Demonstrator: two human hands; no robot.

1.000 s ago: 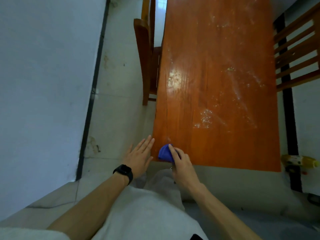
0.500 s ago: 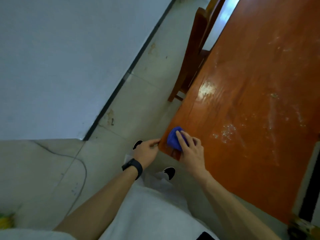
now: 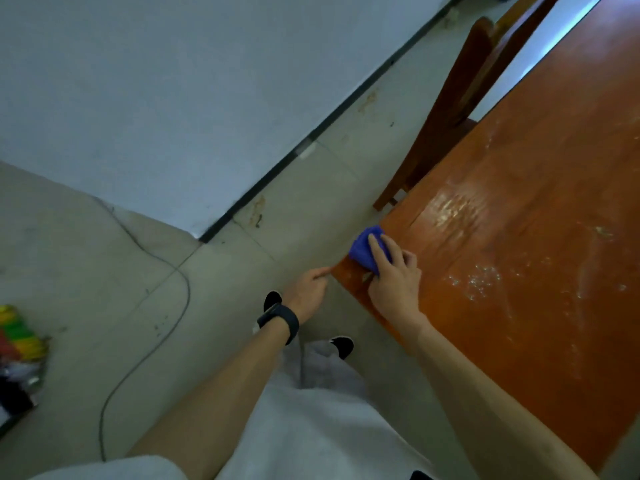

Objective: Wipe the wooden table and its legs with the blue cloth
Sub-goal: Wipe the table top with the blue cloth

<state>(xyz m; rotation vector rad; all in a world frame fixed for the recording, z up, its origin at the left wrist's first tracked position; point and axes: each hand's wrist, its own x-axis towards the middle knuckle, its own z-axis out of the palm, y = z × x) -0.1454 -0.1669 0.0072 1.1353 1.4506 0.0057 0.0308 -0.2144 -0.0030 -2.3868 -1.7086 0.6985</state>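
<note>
A person's right hand presses a bunched blue cloth on the left edge of the desk, just past its near corner, fingers bent over the soft wad and holding it. A second earlier the left hand lay flat and spread beside the desk; now its fingers are curled in, holding nothing, one fingertip touching the corner. The cloth stays close to that corner. The desk is glossy orange-brown wood with visible grain, a bright glare patch and pale dusty specks and streaks. A dark wooden chair stands tucked against its far left side. A black wristwatch circles the left wrist. A thin cable curves over the pale tiled floor
</note>
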